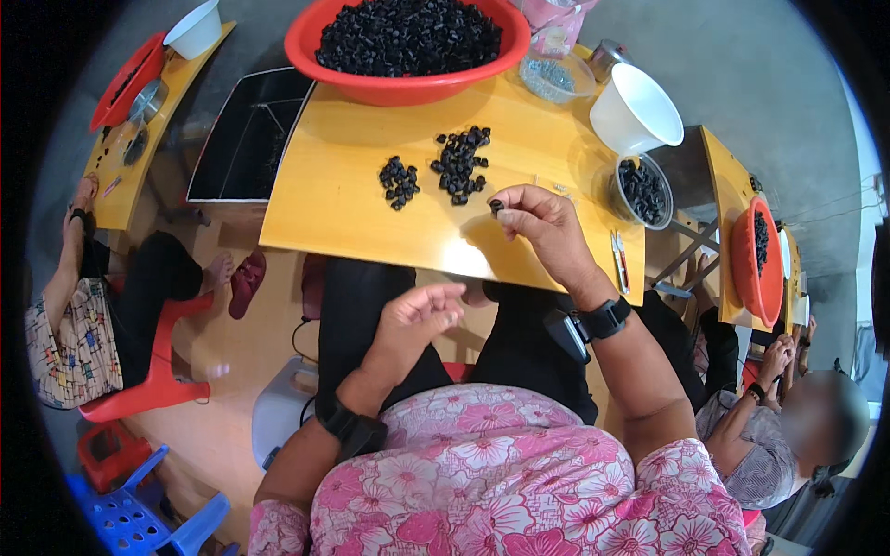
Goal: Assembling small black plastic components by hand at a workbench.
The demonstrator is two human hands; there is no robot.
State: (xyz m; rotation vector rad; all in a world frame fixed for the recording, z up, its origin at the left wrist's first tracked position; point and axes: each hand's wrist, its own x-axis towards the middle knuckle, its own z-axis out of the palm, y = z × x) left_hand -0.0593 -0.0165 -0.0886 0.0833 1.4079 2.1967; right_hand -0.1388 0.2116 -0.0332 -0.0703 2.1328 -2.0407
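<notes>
My right hand (547, 232) pinches a small black plastic part (497, 207) between thumb and fingertips, above the near part of the yellow table (371, 130). My left hand (414, 326) hovers over my lap, in front of the table edge, fingers stretched out and nothing visible in them. Two loose heaps of the same kind of black parts lie on the tabletop: a smaller heap (399, 183) on the left and a larger heap (461, 165) beside it. A clear tub of black pieces (642, 192) stands right of my right hand.
At the back a red basin (408, 88) is heaped with black parts. Nearby are a clear bowl of small metallic pieces (556, 78), a white bucket (636, 109) and a metal cup (608, 57). Red-handled snips (620, 259) lie at the right edge. People sit at tables on both sides.
</notes>
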